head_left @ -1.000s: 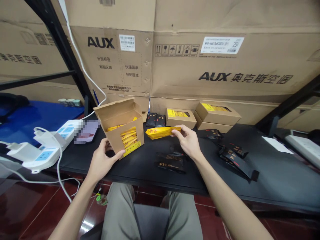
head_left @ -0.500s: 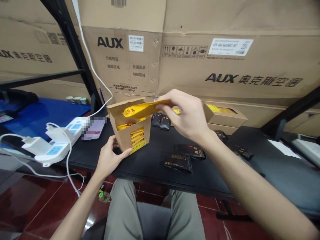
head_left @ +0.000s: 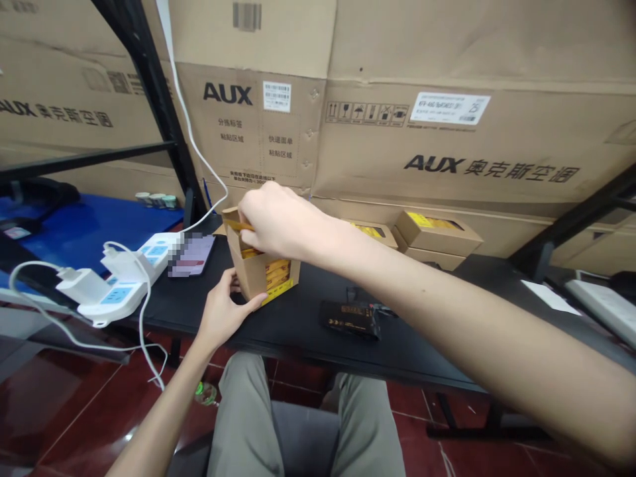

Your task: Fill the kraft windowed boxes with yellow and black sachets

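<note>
A small brown cardboard box [head_left: 254,281] stands open at the top on the black table, and yellow packets [head_left: 278,278] show stacked behind its front window. My left hand [head_left: 226,311] grips the box low on its left side, thumb along the front bottom edge. At the box's open top, my right hand [head_left: 273,218] is closed on a yellow sachet [head_left: 240,226], which is mostly hidden by the fingers and the box wall. To the right of the box lies a black sachet [head_left: 350,320], with another partly behind my right forearm.
Brown boxes with yellow labels [head_left: 437,228] are stacked at the back right. A phone [head_left: 195,255] and a white power strip [head_left: 119,295] with plugs and cables lie on the left. Large cartons [head_left: 368,146] stand behind the table. A white sheet [head_left: 549,297] lies at right.
My right hand has moved left and down, bringing the yellow sachet from above the box into its opening. My left hand still holds the box. My forearm now covers several black sachets.
</note>
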The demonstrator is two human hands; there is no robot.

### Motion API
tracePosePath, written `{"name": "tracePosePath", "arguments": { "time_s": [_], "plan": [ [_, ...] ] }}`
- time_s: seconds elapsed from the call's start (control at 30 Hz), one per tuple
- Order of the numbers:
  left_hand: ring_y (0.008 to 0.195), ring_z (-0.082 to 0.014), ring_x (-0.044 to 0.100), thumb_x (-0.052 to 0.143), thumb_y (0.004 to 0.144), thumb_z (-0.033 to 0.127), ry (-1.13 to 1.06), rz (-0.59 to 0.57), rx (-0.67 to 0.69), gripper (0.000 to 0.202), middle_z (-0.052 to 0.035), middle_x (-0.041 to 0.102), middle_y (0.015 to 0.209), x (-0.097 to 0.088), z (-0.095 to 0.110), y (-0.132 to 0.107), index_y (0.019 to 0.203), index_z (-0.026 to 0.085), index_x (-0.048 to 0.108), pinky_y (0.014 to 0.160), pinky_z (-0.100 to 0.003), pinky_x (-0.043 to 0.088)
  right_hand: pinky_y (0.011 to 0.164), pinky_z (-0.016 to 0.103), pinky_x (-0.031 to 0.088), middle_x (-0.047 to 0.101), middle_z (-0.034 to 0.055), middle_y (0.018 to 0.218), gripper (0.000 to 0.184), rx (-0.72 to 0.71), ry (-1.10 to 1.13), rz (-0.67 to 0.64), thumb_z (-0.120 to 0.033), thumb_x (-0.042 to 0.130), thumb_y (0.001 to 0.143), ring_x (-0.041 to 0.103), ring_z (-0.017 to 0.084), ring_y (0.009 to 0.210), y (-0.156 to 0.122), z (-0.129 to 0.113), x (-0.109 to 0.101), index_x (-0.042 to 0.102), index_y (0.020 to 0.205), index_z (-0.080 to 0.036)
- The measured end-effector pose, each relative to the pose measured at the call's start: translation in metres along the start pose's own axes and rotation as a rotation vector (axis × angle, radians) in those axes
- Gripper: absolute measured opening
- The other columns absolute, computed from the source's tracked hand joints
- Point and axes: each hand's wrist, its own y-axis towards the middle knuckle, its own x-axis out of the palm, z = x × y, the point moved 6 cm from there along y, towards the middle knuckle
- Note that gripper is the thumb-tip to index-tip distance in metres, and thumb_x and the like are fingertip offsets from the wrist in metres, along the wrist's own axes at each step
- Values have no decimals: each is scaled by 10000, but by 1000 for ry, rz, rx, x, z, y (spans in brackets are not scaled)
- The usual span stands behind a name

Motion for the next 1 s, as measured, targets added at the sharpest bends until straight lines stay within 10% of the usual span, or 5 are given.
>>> {"name": "tracePosePath", "arguments": {
  "time_s": [0.67, 0.87, 1.0],
  "plan": [
    [1002, -320, 758, 842, 661, 591, -28, -11, -28, 674, -115, 779, 1125, 0, -5, 2, 1154, 216, 579, 910, -460, 607, 731, 300, 429, 765, 179, 1088, 415, -45, 15, -367, -230, 369, 1067, 677, 201, 828, 10, 2, 34, 755, 1066, -74],
    [1235, -320, 692, 825, 745, 528, -235, -92, 4, 844, -167, 640, 1458, 6, -15, 8, 1450, 204, 494, 1091, -494, 542, 868, 325, 446, 727, 115, 1015, 358, -25, 84, 14, -217, 395, 1045, 630, 194, 909, -8, 29, 20, 730, 968, -118],
    [1411, -324, 566, 824, 787, 476, -262, 112, 194, 989, -183, 505, 1580, -13, 4, 11, 1604, 245, 317, 1162, -505, 486, 1032, 408, 452, 644, 140, 1122, 274, 105, 75, 355, -236, 448, 1037, 573, 242, 1117, -40, 60, 23, 691, 1047, -109]
  ]
}}
